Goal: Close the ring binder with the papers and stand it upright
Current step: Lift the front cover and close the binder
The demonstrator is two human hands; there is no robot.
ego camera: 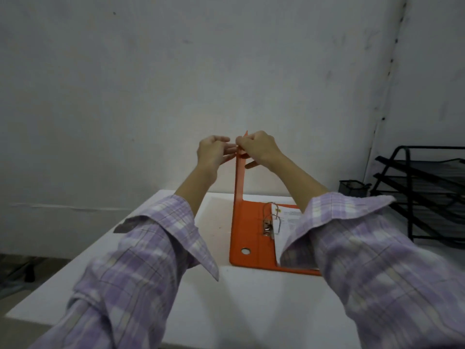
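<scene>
An orange ring binder (247, 235) lies open on the white table (226, 298). Its back cover and spine rest flat, and its front cover (240, 182) stands almost vertical, seen edge-on. White papers (286, 222) sit on the metal rings (270, 220), partly hidden by my right sleeve. My left hand (214, 152) grips the top edge of the raised cover from the left. On the other side, my right hand (259, 148) pinches the same top edge.
A black wire letter tray (427, 192) stands at the right on the table, with a black mesh pen cup (353, 188) beside it. A grey wall rises just behind the table. The table's left edge drops to a dark floor.
</scene>
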